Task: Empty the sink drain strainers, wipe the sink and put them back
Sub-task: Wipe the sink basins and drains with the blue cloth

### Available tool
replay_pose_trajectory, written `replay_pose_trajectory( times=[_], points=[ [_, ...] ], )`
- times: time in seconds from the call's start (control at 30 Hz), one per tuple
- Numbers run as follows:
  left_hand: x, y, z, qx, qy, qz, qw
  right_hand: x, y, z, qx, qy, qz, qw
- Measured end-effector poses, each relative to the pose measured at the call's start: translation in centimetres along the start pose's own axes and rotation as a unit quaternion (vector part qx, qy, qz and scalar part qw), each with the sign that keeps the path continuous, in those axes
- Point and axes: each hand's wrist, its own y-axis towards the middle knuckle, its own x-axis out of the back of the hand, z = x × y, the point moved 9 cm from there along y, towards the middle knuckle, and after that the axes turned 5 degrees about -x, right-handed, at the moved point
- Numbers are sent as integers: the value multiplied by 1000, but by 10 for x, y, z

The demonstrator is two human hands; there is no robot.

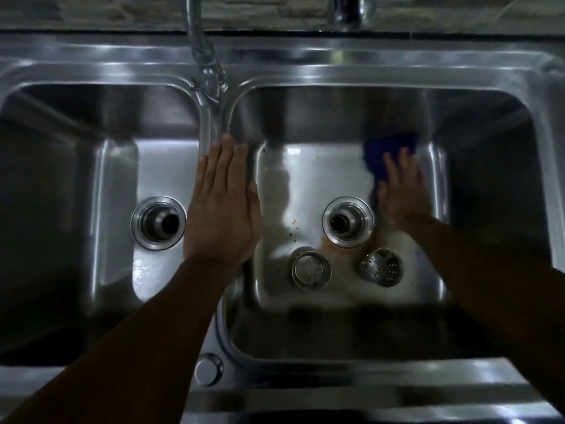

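A steel double sink fills the view. My left hand lies flat, fingers together, on the divider between the basins. My right hand presses a dark blue cloth against the floor of the right basin, at its far right; the hand is blurred. Both drain holes stand bare: the left drain and the right drain. Two metal strainers rest on the right basin's floor near its front: one upright, one perforated basket tipped on its side.
A chrome faucet spout reaches down over the divider. A second tap base stands at the back. A round metal cap sits on the front rim. Small food specks and an orange stain mark the right basin floor.
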Motion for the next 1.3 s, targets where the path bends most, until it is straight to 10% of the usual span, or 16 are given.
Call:
replay_pose_trajectory(
  times=[0.2,0.53,0.9,1.3],
  points=[
    [-1,-1,-1,-7,15,-2,1000,-3,5,-11,-133,68,40,988],
    [-7,0,-2,-2,50,27,998,-18,-36,227,298,-78,69,949],
    [-43,-17,-78,-54,93,111,988,-4,-33,-28,105,-42,167,979],
    [-208,-75,-192,-83,13,326,942,-11,-68,-48,115,-96,44,988]
  ],
)
